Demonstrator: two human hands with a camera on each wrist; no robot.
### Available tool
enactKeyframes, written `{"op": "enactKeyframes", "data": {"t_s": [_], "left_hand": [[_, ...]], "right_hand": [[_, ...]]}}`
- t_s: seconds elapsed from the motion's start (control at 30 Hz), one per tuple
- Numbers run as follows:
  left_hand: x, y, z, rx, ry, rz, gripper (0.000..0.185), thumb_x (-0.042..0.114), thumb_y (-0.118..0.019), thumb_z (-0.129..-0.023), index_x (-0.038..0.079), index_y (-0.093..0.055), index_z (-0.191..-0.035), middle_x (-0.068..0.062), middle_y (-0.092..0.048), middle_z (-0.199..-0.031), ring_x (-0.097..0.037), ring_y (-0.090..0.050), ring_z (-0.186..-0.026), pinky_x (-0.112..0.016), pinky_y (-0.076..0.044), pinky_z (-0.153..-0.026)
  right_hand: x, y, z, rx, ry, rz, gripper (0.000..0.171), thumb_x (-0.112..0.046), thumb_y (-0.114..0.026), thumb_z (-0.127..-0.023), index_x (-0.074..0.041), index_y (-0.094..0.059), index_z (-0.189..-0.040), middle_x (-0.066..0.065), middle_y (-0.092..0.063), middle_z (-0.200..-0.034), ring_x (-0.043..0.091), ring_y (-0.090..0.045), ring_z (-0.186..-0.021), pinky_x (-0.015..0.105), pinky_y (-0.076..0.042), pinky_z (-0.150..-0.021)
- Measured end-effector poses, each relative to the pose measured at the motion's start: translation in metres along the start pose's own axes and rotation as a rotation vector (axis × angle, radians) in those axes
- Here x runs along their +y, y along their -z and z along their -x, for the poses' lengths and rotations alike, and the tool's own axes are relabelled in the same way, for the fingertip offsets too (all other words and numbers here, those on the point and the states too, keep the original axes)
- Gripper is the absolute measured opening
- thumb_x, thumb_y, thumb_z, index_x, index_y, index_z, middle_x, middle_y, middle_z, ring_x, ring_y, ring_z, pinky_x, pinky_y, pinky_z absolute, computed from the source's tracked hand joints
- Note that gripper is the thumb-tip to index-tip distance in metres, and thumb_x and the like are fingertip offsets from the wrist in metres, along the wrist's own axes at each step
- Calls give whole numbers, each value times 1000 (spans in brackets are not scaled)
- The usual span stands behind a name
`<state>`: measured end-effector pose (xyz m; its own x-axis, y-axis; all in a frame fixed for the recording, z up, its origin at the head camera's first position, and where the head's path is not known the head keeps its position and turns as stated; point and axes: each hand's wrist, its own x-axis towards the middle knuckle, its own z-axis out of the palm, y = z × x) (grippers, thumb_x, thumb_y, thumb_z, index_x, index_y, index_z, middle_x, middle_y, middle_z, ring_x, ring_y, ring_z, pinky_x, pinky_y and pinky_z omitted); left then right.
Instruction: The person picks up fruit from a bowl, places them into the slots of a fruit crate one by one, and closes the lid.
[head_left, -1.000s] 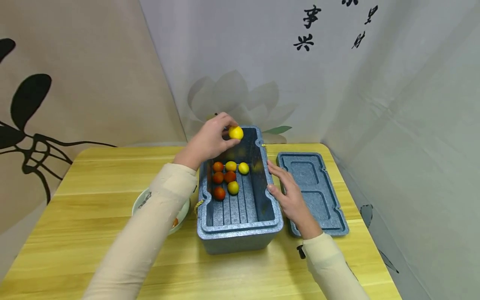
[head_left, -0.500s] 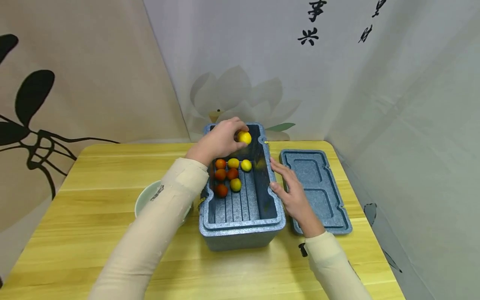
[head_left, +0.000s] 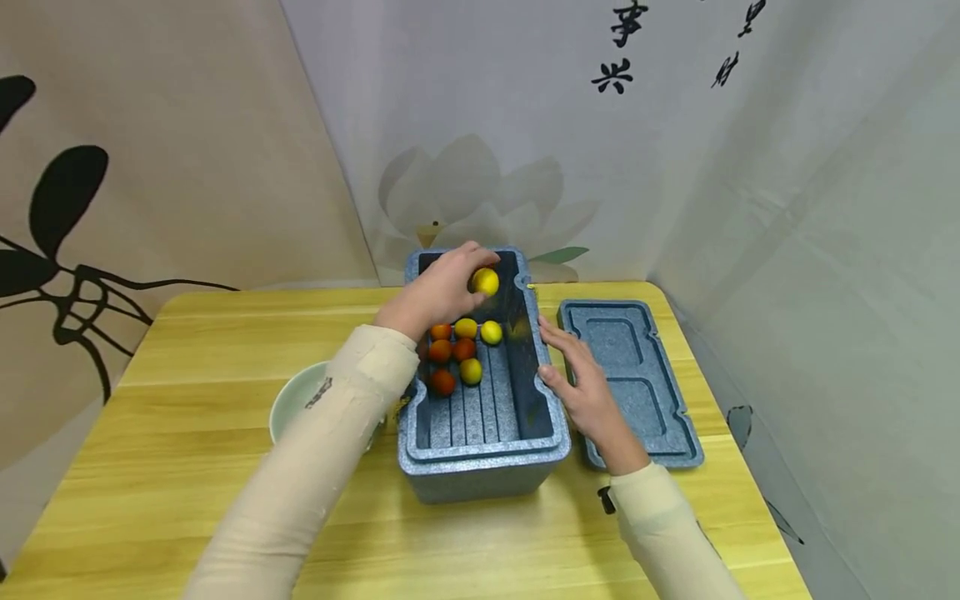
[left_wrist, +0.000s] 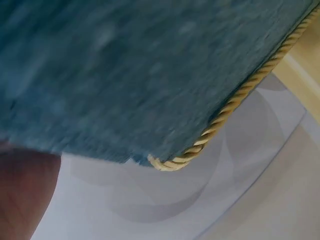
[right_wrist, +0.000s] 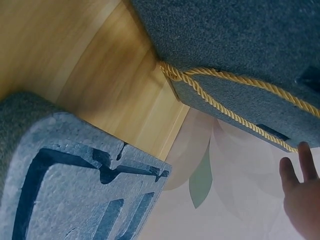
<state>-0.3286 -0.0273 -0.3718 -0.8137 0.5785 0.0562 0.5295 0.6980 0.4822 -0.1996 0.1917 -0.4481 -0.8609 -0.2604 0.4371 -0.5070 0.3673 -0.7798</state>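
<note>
A round yellow fruit (head_left: 486,282) is pinched in the fingers of my left hand (head_left: 441,287), over the far end of a deep blue-grey foam box (head_left: 486,461). Below it, several red fruits (head_left: 442,382) and yellow fruits (head_left: 471,371) lie on the box floor, mostly towards its left side. My right hand (head_left: 588,398) rests on the box's right rim with its fingers extended. In the left wrist view, the box wall (left_wrist: 125,75) hides most of the left hand, leaving only a patch of skin at the left edge.
The box lid (head_left: 633,383) lies to its right, recessed side up. A pale green bowl (head_left: 296,393) stands on the left, partly hidden by my left sleeve. Gold rope (right_wrist: 225,107) runs along the box's outer wall. A printed curtain hangs behind the wooden table (head_left: 187,400).
My left hand has moved right and down into the far end of the box, carrying the yellow fruit. The right hand keeps its place on the rim. The head view has shifted slightly.
</note>
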Motion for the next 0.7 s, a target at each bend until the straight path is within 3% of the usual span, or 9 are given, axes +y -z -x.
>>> {"op": "enactKeyframes", "data": {"t_s": [0.23, 0.43, 0.7], "left_hand": [[-2, -3, 1, 83, 1, -24, 50, 11, -62, -97, 8, -47, -144, -9, -45, -138, -29, -50, -122, -40, -45, -100], [-5, -4, 1, 63, 5, -34, 45, 13, -61, -98, 5, -50, -141, -10, -47, -138, -29, -49, -124, -41, -43, -103], [-5, -5, 4, 44, 16, -16, 45, 16, -60, -99, 5, -50, -141, -10, -47, -137, -28, -48, -125, -42, -42, -104]], "right_hand": [[2, 0, 0, -3, -7, 17, 46, -15, -54, -102, 7, -45, -142, 21, -36, -151, 39, -30, -138, 62, -18, -112], [2, 1, 1, 6, -4, 15, 47, -19, -54, -102, 8, -45, -141, 22, -36, -151, 38, -31, -138, 62, -21, -111], [2, 1, 1, 1, -5, -6, 45, -11, -54, -101, 6, -45, -142, 20, -35, -152, 37, -30, -138, 60, -20, -112]]}}
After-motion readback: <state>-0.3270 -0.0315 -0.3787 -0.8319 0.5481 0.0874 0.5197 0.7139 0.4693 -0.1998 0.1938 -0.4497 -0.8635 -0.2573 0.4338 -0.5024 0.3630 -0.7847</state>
